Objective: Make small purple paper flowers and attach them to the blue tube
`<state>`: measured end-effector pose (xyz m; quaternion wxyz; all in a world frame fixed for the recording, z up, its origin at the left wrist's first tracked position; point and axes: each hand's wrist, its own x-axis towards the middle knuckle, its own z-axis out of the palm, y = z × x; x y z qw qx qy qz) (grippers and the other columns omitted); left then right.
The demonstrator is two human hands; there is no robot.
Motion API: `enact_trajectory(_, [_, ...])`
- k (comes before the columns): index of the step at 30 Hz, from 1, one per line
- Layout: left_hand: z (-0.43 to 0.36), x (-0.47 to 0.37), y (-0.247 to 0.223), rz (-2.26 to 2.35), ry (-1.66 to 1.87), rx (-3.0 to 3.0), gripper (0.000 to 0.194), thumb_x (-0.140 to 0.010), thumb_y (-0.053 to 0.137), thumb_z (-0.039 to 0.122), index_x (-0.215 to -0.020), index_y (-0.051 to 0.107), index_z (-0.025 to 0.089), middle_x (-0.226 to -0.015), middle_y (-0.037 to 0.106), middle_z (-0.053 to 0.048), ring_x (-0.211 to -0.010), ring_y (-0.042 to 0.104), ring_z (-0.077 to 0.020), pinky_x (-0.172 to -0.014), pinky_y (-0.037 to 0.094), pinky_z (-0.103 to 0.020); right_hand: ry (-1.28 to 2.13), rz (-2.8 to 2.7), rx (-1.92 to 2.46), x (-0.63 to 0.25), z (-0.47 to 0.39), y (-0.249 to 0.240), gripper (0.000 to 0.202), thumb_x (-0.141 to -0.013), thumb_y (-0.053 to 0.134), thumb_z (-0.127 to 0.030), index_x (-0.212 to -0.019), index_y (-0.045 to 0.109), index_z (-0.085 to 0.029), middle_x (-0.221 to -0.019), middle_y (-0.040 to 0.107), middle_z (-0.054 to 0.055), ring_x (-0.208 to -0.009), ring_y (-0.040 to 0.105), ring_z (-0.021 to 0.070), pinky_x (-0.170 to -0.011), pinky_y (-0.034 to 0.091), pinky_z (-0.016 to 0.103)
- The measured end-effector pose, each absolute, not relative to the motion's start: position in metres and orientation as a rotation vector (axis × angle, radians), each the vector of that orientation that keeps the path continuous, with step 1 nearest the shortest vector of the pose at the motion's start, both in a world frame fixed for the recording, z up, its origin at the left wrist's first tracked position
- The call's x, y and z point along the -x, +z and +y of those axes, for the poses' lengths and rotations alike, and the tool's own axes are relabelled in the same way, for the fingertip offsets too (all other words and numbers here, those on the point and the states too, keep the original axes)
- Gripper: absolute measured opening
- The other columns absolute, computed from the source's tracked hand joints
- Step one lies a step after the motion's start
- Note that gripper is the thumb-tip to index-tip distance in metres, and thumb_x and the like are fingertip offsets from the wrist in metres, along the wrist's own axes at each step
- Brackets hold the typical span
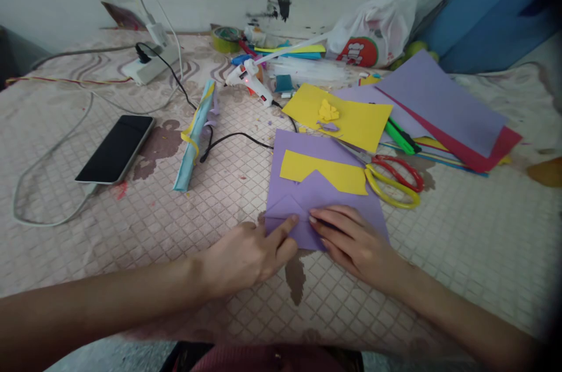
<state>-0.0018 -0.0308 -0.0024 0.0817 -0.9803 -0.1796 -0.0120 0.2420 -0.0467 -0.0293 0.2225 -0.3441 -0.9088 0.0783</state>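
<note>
On a purple sheet of paper point(369, 214) lies a smaller folded piece of purple paper point(287, 206) with a pointed edge. My left hand point(254, 255) presses this piece with the index finger, the other fingers curled in. Close beside it, my right hand point(357, 237) has its fingertips together on the right part of the same piece. A yellow paper strip point(302, 167) with a pointed notch at its lower edge lies just beyond my fingers. Scissors point(397, 196) with red and yellow handles rest at the sheet's right edge.
Left stand a phone point(116, 150) on a cable and a light-blue paper roll point(193, 144). Behind are a white glue gun point(252, 82), a power strip point(151, 65) and a plastic bag point(377, 27). Yellow paper point(360, 120), a green marker point(400, 135) and stacked sheets point(448, 109) lie right.
</note>
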Motion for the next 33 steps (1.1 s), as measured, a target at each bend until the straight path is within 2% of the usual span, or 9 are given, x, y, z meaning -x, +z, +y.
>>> enact_trajectory(6, [-0.041,0.025,-0.009,-0.673,-0.048,2.843,0.014,-0.082,0.040,0.008,-0.088,0.051,0.014,-0.128,0.055,-0.017,-0.049,0.054,-0.0107,-0.041,0.041,-0.027,0.223,-2.493,0.955,-0.243,-0.046,-0.032,0.027,-0.084,0.052,-0.010,-0.109,0.061,-0.007,-0.113,0.061,0.015,-0.106,0.052,0.0241,-0.088,0.050,0.042])
enact_trajectory(10, [-0.048,0.034,-0.018,-0.794,-0.112,2.804,0.006,-0.087,0.043,0.017,-0.083,0.048,0.017,-0.130,0.053,-0.015,-0.050,0.056,-0.0116,-0.041,0.042,-0.028,0.233,-2.493,0.956,-0.244,-0.046,-0.033,0.026,-0.084,0.052,-0.010,-0.109,0.062,-0.007,-0.113,0.062,0.015,-0.107,0.051,0.0232,-0.089,0.050,0.041])
enact_trajectory(16, [-0.047,0.039,-0.023,-0.916,-0.285,2.940,0.012,-0.090,0.043,0.024,-0.083,0.049,0.016,-0.130,0.054,-0.015,-0.055,0.060,-0.0117,-0.044,0.046,-0.027,0.264,-2.500,0.956,-0.246,-0.047,-0.035,0.030,-0.085,0.052,-0.012,-0.114,0.060,-0.009,-0.115,0.061,0.014,-0.110,0.050,0.0234,-0.092,0.048,0.041])
enact_trajectory(19, [-0.041,0.045,-0.025,-1.072,-0.458,3.121,0.017,-0.090,0.045,0.022,-0.103,0.051,0.015,-0.105,0.068,-0.009,-0.057,0.061,-0.0106,-0.049,0.048,-0.023,0.360,-2.453,0.994,-0.247,-0.046,-0.034,0.030,-0.087,0.050,-0.014,-0.115,0.059,-0.013,-0.116,0.060,0.012,-0.110,0.051,0.0225,-0.093,0.047,0.040])
enact_trajectory(22, [-0.032,0.048,-0.024,-1.351,-0.618,3.277,0.033,-0.088,0.046,0.021,-0.121,0.045,0.018,-0.078,0.069,0.001,-0.051,0.055,-0.0072,-0.049,0.045,-0.019,0.494,-2.353,1.092,-0.244,-0.042,-0.027,0.025,-0.089,0.048,-0.018,-0.112,0.059,-0.017,-0.115,0.059,0.010,-0.108,0.053,0.0197,-0.093,0.046,0.037])
enact_trajectory(25, [-0.018,0.044,-0.018,-1.731,-0.760,3.233,0.011,-0.087,0.048,0.025,-0.092,0.054,0.017,-0.083,0.068,-0.001,-0.043,0.044,-0.0035,-0.043,0.037,-0.017,0.565,-2.300,1.262,-0.233,-0.034,-0.017,0.018,-0.088,0.051,-0.025,-0.104,0.058,-0.019,-0.107,0.059,0.008,-0.099,0.055,0.0184,-0.086,0.048,0.035])
enact_trajectory(26, [-0.013,0.041,-0.015,-1.820,-0.813,3.201,0.012,-0.087,0.049,0.028,-0.085,0.054,0.017,-0.078,0.067,0.000,-0.044,0.043,-0.0040,-0.042,0.035,-0.017,0.570,-2.296,1.328,-0.228,-0.030,-0.014,0.018,-0.086,0.054,-0.029,-0.101,0.057,-0.019,-0.104,0.059,0.007,-0.093,0.056,0.0183,-0.082,0.049,0.035])
enact_trajectory(29, [0.005,0.030,-0.006,-1.977,-0.929,3.118,0.016,-0.084,0.053,0.032,-0.081,0.052,0.016,-0.055,0.056,0.004,-0.043,0.043,-0.0058,-0.041,0.030,-0.017,0.543,-2.296,1.471,-0.213,-0.019,-0.010,0.023,-0.078,0.064,-0.034,-0.093,0.055,-0.019,-0.093,0.058,0.005,-0.080,0.056,0.0174,-0.069,0.048,0.032])
enact_trajectory(33, [0.023,0.018,0.000,-1.956,-1.153,3.227,0.011,-0.086,0.050,0.026,-0.085,0.050,0.015,-0.070,0.064,-0.001,-0.054,0.053,-0.0073,-0.047,0.037,-0.018,0.571,-2.313,1.470,-0.202,-0.011,-0.012,0.016,-0.073,0.067,-0.023,-0.079,0.052,-0.019,-0.080,0.058,0.000,-0.074,0.054,0.0148,-0.063,0.042,0.027])
